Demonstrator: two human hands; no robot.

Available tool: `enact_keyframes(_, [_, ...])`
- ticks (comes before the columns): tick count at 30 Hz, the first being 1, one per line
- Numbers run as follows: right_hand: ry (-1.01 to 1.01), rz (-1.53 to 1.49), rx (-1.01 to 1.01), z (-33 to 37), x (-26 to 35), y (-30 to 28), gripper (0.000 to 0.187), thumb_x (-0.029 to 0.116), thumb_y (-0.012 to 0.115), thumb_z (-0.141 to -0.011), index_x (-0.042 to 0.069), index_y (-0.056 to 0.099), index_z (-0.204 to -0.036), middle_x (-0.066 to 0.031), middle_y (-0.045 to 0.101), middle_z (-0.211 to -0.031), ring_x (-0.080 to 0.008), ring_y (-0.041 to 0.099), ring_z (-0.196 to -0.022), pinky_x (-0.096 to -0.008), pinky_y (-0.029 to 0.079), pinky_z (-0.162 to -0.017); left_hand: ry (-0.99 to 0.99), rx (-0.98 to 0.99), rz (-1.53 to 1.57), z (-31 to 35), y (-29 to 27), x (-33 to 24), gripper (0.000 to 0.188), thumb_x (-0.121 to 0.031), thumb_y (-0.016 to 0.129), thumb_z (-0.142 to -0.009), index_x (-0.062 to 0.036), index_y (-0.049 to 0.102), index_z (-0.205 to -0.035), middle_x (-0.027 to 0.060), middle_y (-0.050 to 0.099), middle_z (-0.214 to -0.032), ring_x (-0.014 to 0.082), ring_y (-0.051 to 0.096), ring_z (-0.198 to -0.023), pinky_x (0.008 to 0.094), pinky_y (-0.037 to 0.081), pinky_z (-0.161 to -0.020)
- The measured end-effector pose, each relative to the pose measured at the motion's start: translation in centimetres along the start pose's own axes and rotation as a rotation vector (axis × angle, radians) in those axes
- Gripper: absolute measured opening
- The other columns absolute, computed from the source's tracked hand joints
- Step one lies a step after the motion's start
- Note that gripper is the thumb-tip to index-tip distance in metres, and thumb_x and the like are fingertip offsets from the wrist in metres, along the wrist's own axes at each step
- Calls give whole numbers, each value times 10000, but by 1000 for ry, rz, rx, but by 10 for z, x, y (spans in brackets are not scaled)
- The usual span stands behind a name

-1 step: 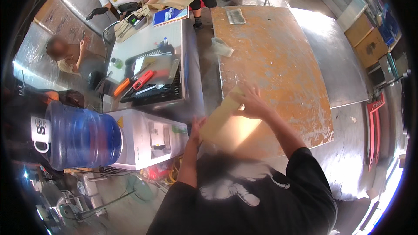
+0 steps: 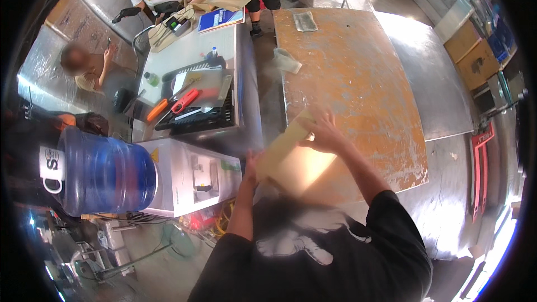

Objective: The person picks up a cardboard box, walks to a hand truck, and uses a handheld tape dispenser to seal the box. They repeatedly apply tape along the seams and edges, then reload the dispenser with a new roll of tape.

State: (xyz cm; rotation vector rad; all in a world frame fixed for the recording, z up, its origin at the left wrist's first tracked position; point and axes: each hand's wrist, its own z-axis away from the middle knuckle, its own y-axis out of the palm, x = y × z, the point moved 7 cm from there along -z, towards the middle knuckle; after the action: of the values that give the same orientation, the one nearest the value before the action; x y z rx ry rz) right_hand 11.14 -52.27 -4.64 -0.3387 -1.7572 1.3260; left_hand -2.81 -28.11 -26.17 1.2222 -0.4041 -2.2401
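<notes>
Only the head view to go on here, so this is our read from that. We've got a tan piece (image 2: 278, 148) tilted between our two hands, right in front of the dark shirt (image 2: 307, 240), by the near left corner of the scuffed worktop (image 2: 358, 84). Can't tell if it's a box or folded card, since bright light washes out one part.

Our right hand (image 2: 323, 130) has its fingers grasping the upper end, thumb apart from the rest. Our left hand (image 2: 253, 165) is at the lower end, but it's blurry and the fingers are partly hidden, so we can't say how firmly they're closed.

Handling-wise, we'd guess cardboard: light, fairly stiff, not very slippery, but easy to dent or crease if squeezed mid-panel. We'd take hold at opposite ends, close to the edges, with flat fingers instead of a hard pinch.

Off left, there's the white box (image 2: 178, 200) with the blue jug (image 2: 109, 173) beside it, both apart from the piece.
</notes>
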Motion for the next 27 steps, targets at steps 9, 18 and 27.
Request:
enact_keyframes(9, [421, -264, -150, 32, -65, 38, 954, 428, 894, -767, 233, 406, -1563, -225, 418, -1558, -409, 361, -1458, -561, 355, -1169, 586, -125, -479, 41, -7, 11, 499, -348, 328, -1123, -16, 594, -1383, 128, 623, -1379, 303, 535, -1309, 420, 217, -1256])
enact_keyframes(18, [663, -939, -204, 56, -110, 42, 581, 354, 695, -991, -24, 556, -1409, -94, 700, -1130, -185, 652, -1009, -347, 522, -882, 459, -163, 237, 19, 2, 35, 468, -424, 364, -1109, -66, 614, -1277, 59, 612, -1270, 244, 553, -1211, 493, 306, -1173])
enact_keyframes(27, [544, -915, -415, 97, -153, 58, 712, 519, 757, -923, -39, 602, -1337, -86, 695, -1144, -172, 626, -1031, -344, 506, -903, -143, -299, 78, 52, 15, 73, 386, -451, 496, -976, -134, 620, -1158, 18, 661, -1049, 175, 615, -1017, 381, 503, -871])
